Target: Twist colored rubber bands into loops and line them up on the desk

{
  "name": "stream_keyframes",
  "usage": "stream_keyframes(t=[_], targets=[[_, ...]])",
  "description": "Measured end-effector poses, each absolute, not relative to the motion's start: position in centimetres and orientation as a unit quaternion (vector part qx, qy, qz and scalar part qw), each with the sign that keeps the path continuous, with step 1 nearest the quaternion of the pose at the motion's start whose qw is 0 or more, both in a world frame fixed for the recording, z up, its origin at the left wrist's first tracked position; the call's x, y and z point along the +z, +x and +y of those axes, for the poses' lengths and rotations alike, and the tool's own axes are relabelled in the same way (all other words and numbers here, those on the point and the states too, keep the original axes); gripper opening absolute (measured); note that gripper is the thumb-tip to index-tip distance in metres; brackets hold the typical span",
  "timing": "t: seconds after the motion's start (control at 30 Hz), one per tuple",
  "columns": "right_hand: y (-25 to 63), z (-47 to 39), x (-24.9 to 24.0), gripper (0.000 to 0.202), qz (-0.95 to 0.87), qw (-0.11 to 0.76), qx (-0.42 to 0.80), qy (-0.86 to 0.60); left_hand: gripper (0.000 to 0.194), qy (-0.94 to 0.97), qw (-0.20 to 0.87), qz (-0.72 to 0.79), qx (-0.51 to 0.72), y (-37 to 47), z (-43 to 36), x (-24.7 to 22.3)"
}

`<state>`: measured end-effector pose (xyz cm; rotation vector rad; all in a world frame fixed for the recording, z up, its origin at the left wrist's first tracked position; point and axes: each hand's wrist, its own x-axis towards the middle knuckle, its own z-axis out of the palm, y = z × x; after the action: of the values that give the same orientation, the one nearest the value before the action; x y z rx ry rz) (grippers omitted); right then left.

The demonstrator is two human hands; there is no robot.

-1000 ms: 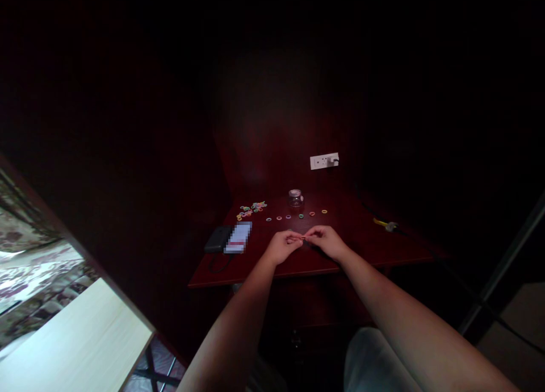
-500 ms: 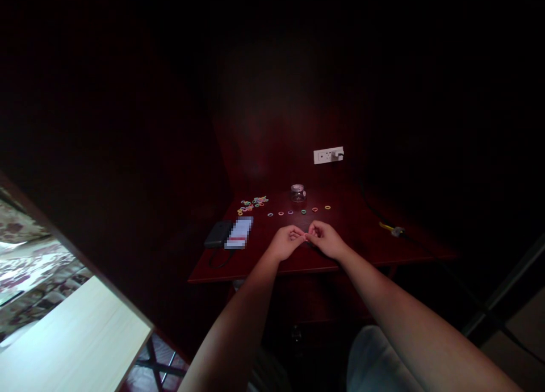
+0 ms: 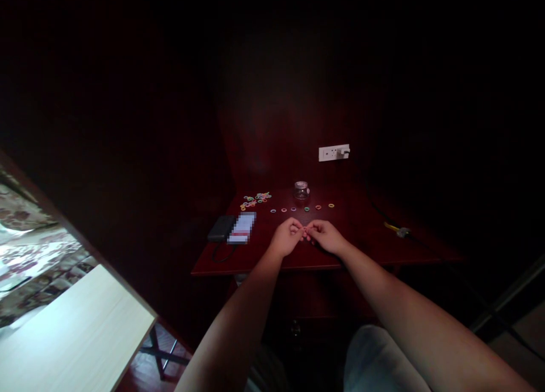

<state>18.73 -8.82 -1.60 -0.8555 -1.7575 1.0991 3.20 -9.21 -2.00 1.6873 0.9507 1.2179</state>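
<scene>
My left hand (image 3: 286, 237) and my right hand (image 3: 327, 236) meet above the front part of the dark red desk (image 3: 255, 261). Between their pinched fingertips is a small pinkish hair tie (image 3: 305, 229), partly covered by the fingers. Just beyond the hands lies a spaced row of small hair ties: blue (image 3: 273, 211), pink (image 3: 284, 210), purple (image 3: 293, 209), green (image 3: 306, 209), red (image 3: 318, 207) and yellow (image 3: 331, 205). A loose pile of mixed-colour hair ties (image 3: 258, 199) is at the back left. Behind the row stands a clear lidded jar (image 3: 301, 191).
A phone with a blurred screen (image 3: 242, 228) lies beside a black power bank (image 3: 220, 228) with a cable loop (image 3: 221, 254). A yellow and grey cable piece (image 3: 398, 230) is on the right. On the back wall is a socket (image 3: 334, 153). A pale table (image 3: 85, 329) stands lower left.
The hair tie shows more clearly between my fingertips, and my hands have shifted slightly. The whole view has moved a little; the row and pile look the same.
</scene>
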Motion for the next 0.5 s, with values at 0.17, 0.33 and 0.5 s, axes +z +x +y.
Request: stream_keyframes(t=[0.17,0.33,0.5], targets=[[18.3,-7.6,-1.3,0.026,-0.696,0.42,0.448,-0.371,0.013,0.653,0.407,0.403,0.495,3.2,-9.1,-1.9],[18.2,-7.1,-1.6,0.026,-0.695,0.441,0.403,-0.4,0.01,0.641,0.411,0.425,0.49,3.3,-9.3,-1.4],[18.6,-7.3,-2.0,0.023,-0.717,0.473,0.334,-0.387,0.019,0.643,0.426,0.421,0.478,3.3,-9.4,-1.2]])
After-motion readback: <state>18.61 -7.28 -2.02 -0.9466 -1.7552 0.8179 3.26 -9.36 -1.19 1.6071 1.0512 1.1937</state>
